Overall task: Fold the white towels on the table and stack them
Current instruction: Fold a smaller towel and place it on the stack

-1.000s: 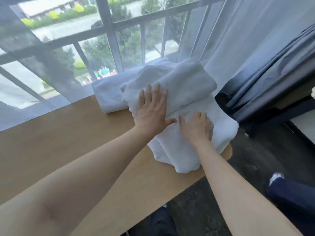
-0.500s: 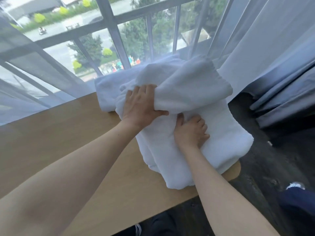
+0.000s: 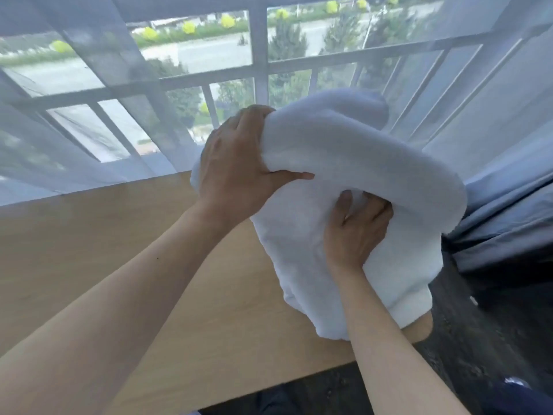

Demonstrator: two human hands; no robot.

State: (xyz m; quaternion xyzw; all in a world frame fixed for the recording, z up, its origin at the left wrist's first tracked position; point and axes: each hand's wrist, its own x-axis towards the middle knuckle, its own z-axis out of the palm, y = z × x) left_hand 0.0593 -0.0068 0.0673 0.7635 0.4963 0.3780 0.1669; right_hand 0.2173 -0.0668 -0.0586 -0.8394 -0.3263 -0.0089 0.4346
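A thick white towel [image 3: 344, 151] is lifted and draped in an arch above the right end of the wooden table [image 3: 119, 250]. My left hand [image 3: 239, 163] grips its left edge from above, thumb tucked under the fold. Beneath it lies another white towel [image 3: 293, 253], which hangs over the table's right corner. My right hand [image 3: 356, 229] presses on this lower towel with its fingers curled under the lifted fold. The towel seen earlier at the back left is hidden behind my left hand.
A sheer white curtain [image 3: 89, 115] hangs along the table's far edge before a barred window [image 3: 260, 64]. Grey-blue drapes [image 3: 505, 220] hang at the right. Dark floor [image 3: 478, 339] lies beyond the table's right and near edges.
My left hand has closed on the upper towel and lifted it off the pile. My right hand slid under the raised fold, and the camera moved closer.
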